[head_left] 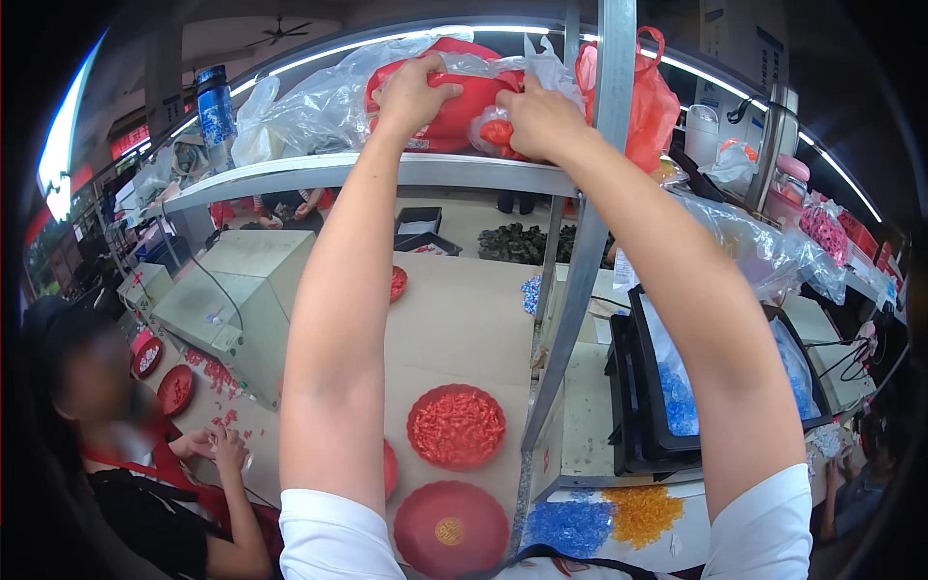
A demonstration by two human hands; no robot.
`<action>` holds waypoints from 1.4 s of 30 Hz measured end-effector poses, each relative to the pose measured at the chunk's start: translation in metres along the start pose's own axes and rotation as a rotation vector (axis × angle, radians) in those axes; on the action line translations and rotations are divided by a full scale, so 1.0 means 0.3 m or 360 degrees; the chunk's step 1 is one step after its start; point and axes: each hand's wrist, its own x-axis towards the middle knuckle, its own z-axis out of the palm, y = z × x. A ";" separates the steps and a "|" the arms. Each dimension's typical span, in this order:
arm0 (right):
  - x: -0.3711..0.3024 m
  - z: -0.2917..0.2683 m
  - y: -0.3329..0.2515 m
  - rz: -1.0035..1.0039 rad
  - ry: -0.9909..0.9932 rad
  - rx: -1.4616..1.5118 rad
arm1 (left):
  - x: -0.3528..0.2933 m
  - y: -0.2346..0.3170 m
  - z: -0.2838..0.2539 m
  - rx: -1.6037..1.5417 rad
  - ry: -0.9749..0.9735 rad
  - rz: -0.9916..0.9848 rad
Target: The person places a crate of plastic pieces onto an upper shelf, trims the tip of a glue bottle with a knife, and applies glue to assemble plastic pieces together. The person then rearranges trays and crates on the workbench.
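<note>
shelf (319, 172) is the landmark here, a pale metal ledge running across the upper part of the view at arm's reach overhead. on top of it, near its middle, sits a red bag (454, 111) wrapped in a clear plastic bag (329, 106), and both arms stretch up to it. the left hand (414, 92) lies over the upper left of the red bag with fingers curled and pressing into it, a grasp on the bundle. the right hand (541, 118) closes on the crinkled clear plastic at the bag's right side, where a small red lump shows through; how firmly it pinches i cannot tell. the step in hand looks like taking hold of the bundle on the shelf. the next move seems to call for a secure two-handed grip, since the loose plastic could slip and the metal post (590, 222) stands just beside the right wrist. below the shelf, on the cardboard-covered table (464, 309), lies a red tray (456, 426) of small red pieces, and beside that a blue heap (572, 527) and an orange heap (642, 512). left of the shelf, lower down, another person's hands (217, 447) work at red pieces.
</note>
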 end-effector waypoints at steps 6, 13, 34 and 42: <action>0.000 0.024 -0.024 0.0058 -0.0073 0.0113 | -0.077 0.106 0.075 0.0209 0.0246 0.0085; -0.475 -0.197 0.093 -0.0518 -0.0238 0.0586 | -0.312 0.117 0.077 -0.0200 0.0580 0.0505; -3.233 -0.006 -0.078 0.3108 -0.0788 -0.0144 | -2.110 0.795 0.180 -0.1261 -0.1702 0.0072; -3.814 0.002 -0.130 0.2784 -0.2390 0.0516 | -2.127 0.809 0.257 -0.1310 -0.1182 -0.0059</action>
